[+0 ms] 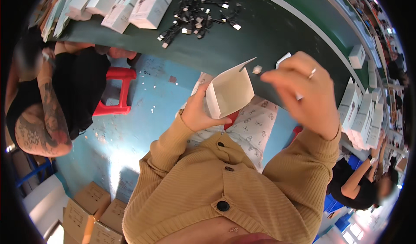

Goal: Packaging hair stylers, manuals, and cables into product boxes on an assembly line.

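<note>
An open white carton (220,101) is tilted in my left hand (197,109), whose fingers and thumb wrap round its lower left side. Its mouth faces up with one flap raised, and its visible inside walls are bare. To the right of that mouth, my right hand (303,85) is pinched on a short black USB cable, whose pale plug (257,70) sticks out past the fingertips. The rest of this cable is hidden by the hand, which is slightly blurred. Just behind the knuckles a small white piece (284,58) shows, too covered to name.
A heap of black USB cables (197,18) lies on the dark green table (268,31). Printed white boxes (151,5) stand at the far left, others (359,111) at the right. A co-worker (47,101) sits left by a red stool (125,90); another (359,187) is at right.
</note>
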`<state>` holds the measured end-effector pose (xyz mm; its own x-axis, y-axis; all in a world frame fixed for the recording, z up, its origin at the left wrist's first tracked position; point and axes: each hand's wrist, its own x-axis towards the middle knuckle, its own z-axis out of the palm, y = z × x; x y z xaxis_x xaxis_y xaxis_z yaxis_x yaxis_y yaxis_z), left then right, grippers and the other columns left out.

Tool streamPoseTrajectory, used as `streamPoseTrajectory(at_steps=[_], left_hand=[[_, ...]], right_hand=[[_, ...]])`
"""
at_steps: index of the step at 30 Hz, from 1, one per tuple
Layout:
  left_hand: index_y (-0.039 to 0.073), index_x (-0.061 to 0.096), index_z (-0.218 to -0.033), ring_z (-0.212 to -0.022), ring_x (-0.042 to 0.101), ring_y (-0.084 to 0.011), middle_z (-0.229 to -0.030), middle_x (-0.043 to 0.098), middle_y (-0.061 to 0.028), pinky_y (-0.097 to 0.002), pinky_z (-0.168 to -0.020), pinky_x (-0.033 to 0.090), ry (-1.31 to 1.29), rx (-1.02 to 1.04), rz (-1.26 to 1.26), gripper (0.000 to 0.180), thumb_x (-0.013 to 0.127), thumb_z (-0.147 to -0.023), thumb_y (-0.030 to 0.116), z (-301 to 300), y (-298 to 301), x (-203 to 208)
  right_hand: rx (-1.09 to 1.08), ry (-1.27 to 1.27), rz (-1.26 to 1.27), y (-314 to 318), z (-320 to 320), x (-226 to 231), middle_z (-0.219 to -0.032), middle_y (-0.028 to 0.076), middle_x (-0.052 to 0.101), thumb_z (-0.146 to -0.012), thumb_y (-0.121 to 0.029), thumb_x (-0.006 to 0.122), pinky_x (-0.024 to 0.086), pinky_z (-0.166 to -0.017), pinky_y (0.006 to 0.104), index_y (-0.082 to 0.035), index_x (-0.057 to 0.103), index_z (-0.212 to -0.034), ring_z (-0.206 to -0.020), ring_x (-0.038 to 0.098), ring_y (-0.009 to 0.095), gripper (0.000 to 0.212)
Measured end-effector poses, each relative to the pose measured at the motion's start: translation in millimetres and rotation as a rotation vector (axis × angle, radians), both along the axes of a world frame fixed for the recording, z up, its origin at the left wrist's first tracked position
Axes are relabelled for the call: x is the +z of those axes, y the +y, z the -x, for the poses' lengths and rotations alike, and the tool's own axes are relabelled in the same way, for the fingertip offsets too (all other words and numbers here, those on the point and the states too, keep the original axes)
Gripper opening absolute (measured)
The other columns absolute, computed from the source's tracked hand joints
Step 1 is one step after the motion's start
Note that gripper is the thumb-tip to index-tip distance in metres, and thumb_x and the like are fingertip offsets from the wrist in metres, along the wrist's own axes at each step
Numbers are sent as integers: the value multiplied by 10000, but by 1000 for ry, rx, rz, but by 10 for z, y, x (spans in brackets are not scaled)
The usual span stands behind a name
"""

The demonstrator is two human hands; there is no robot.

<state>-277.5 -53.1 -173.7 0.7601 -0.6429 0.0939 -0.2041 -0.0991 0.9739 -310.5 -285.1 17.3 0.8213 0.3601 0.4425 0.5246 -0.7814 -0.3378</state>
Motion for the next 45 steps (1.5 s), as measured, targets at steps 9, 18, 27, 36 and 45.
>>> streamPoseTrajectory(at_steps=[9, 18, 27, 36, 45], left_hand=[[54, 370, -1320, -1073, 604, -286, -1174, 595, -155, -379, -910, 479, 130, -230, -22, 992, 916, -542, 337, 212, -385, 174], [9, 206, -1422, -1231, 484, -285, -1341, 454, -191, -382, -1009, 405, 298, -240, 135, 1139, 908, -570, 290, 536, -866, 366], [48, 318, -1424, -1229, 486, -281, -1394, 431, -141, -413, -969, 408, -95, -13, 55, 991, 872, -623, 227, -141, -629, 694], [-26, 513, -1246, -1100, 553, -350, -1177, 573, -209, -411, -921, 447, -838, 600, -483, 657, 770, -747, 314, -1826, 210, 886], [10, 401, -1325, -1080, 594, -399, -1152, 613, -257, -448, -918, 459, -595, 630, -874, 808, 658, -781, 550, -2522, 241, 706]], right_hand=[[114, 85, -51, -77, 370, -146, -854, 47, 635, -651, -102, 768, 414, -503, 278, -49, 650, -965, -651, 542, 211, 339], [-373, 114, -441, 120, 1076, -1020, -1262, 262, 498, -617, -315, 881, 498, -857, 425, -19, 269, -1413, -1049, 581, 417, 1046], [-1022, 106, -375, -1143, 1213, -629, -940, 112, 640, -710, -88, 714, 476, -602, 294, -73, 324, -1457, -677, 533, 151, 843], [-1308, 128, 786, -2418, 1483, -944, -1121, 201, 612, -811, -446, 675, 513, -698, 454, -157, 433, -1384, -972, 602, 362, 685], [-687, 165, 178, -967, 384, -1168, -1023, 132, 605, -766, -251, 718, 463, -758, 390, 6, 621, -1126, -930, 570, 303, 452]])
